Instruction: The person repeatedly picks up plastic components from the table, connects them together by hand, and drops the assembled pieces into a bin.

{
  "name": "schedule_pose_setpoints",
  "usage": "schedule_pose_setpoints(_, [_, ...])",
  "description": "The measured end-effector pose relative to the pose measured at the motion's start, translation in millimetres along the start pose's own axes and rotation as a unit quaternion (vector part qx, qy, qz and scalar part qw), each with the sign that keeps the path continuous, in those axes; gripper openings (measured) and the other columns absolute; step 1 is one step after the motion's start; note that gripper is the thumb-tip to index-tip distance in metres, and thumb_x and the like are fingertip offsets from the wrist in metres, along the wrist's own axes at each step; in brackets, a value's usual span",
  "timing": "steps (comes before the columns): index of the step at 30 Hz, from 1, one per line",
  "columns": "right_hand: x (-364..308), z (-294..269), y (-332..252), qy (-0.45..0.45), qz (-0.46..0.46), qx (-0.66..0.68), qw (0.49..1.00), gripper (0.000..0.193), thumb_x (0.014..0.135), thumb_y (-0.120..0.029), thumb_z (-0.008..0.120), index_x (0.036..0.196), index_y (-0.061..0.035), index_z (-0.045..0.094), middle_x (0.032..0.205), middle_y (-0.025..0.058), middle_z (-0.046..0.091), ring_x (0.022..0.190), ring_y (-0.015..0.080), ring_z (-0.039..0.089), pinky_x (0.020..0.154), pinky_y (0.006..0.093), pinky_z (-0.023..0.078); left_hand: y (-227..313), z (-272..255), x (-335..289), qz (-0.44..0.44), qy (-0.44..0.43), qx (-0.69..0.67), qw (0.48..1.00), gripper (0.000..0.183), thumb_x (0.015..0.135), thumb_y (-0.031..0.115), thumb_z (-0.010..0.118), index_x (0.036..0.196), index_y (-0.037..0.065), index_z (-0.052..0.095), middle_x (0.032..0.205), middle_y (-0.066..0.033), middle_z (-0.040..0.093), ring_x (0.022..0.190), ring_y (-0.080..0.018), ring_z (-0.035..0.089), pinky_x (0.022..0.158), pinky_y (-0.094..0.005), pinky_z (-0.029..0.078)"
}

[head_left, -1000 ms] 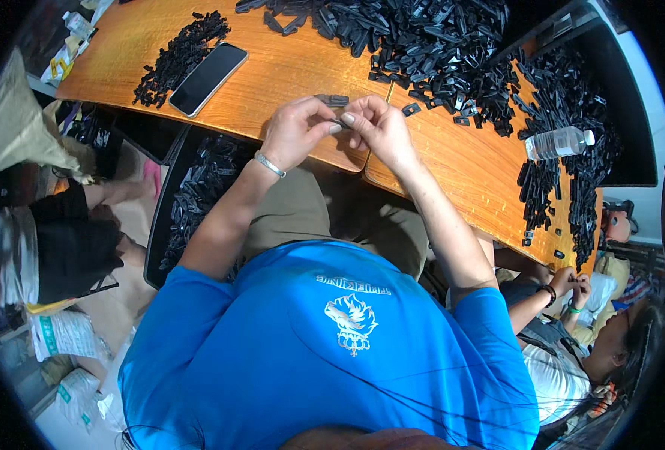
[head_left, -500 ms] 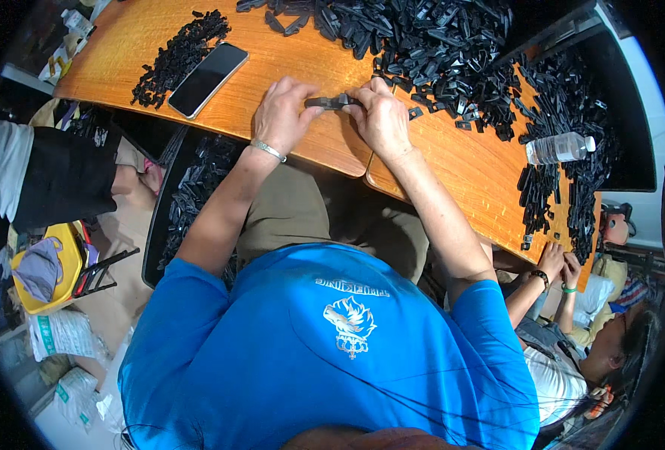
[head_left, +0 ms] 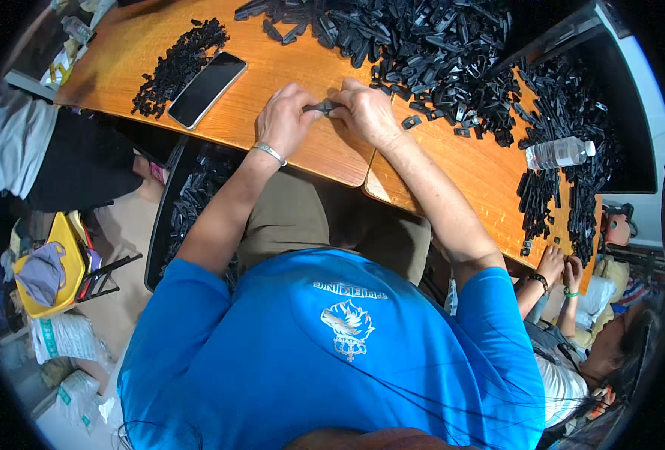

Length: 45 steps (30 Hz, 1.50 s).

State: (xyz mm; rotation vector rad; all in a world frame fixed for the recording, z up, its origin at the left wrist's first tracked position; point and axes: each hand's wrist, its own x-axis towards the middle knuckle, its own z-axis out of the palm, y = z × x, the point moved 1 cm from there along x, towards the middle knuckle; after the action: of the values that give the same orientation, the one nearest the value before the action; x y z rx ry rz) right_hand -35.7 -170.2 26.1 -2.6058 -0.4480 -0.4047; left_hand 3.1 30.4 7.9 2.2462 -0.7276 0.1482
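Between my two hands, over the wooden table [head_left: 287, 60], is a small black plastic piece [head_left: 325, 107]. My left hand [head_left: 283, 118] grips its left end with thumb and fingers. The fingertips of my right hand [head_left: 367, 112] close on its other end and cover much of it. To the left of my hands lies a dark-screened phone [head_left: 207, 89], beside a pile of tiny black parts [head_left: 182, 66]. A large heap of black plastic pieces [head_left: 430, 52] spreads beyond and to the right of my right hand. One loose black piece [head_left: 411, 121] lies close to that hand.
A clear bottle [head_left: 560, 152] lies among more black parts at the right. A black bin of parts [head_left: 154, 240] stands below the table at my left. At the right edge, a co-worker's hands [head_left: 557, 270] work. A yellow chair [head_left: 66, 251] and another person [head_left: 62, 161] are left.
My right hand has moved a little left, closer to my left hand, and now covers more of the black piece. The person at the left has shifted slightly right.
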Motion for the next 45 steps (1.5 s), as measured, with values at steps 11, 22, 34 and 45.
schedule_pose_setpoints(11, [-56.0,-183.8,-186.1,0.138,-0.218,0.210,0.943,0.033,0.077,-0.020,0.087,0.109,-0.0137,0.083,0.095,0.0034,0.077,0.080,0.0205,0.074,0.061,0.0325,0.054,-52.7,-155.3,-98.4,-0.056,-0.193,0.067,0.977,0.027,0.085,0.011,0.086,0.111,0.007,0.079,0.104,-0.0123,0.073,0.100,-0.0331,0.070,0.091,-0.0422,0.056])
schedule_pose_setpoints(22, [-73.4,-227.3,-279.5,0.184,-0.029,0.168,0.968,0.022,0.100,-0.032,0.068,0.090,-0.0120,0.068,0.073,-0.0003,0.068,0.050,0.0089,0.056,0.047,0.0197,0.048,22.4,-89.2,-41.6,0.084,-0.107,0.059,0.989,0.020,0.093,0.021,0.076,0.108,0.008,0.075,0.100,-0.0120,0.073,0.100,-0.0344,0.071,0.088,-0.0449,0.057])
schedule_pose_setpoints(34, [-71.2,-218.9,-292.7,0.242,0.185,-0.075,0.950,0.031,0.118,-0.026,0.032,0.096,-0.0102,0.047,0.060,0.0027,0.056,0.044,0.0117,0.053,0.041,0.0216,0.048,12.9,-70.0,-22.2,0.041,-0.070,-0.027,0.996,0.018,0.095,0.013,0.077,0.107,0.000,0.077,0.095,-0.0137,0.074,0.087,-0.0272,0.075,0.078,-0.0365,0.059])
schedule_pose_setpoints(45, [-76.5,-78.0,-94.6,0.063,0.048,0.113,0.990,0.035,0.086,0.013,0.062,0.117,0.0011,0.074,0.116,0.0208,0.074,0.100,0.0350,0.075,0.085,0.0401,0.062,20.3,-24.4,-52.5,0.089,0.031,-0.041,0.995,0.008,0.094,0.017,0.074,0.095,0.010,0.077,0.092,-0.0100,0.071,0.092,-0.0318,0.072,0.081,-0.0444,0.059])
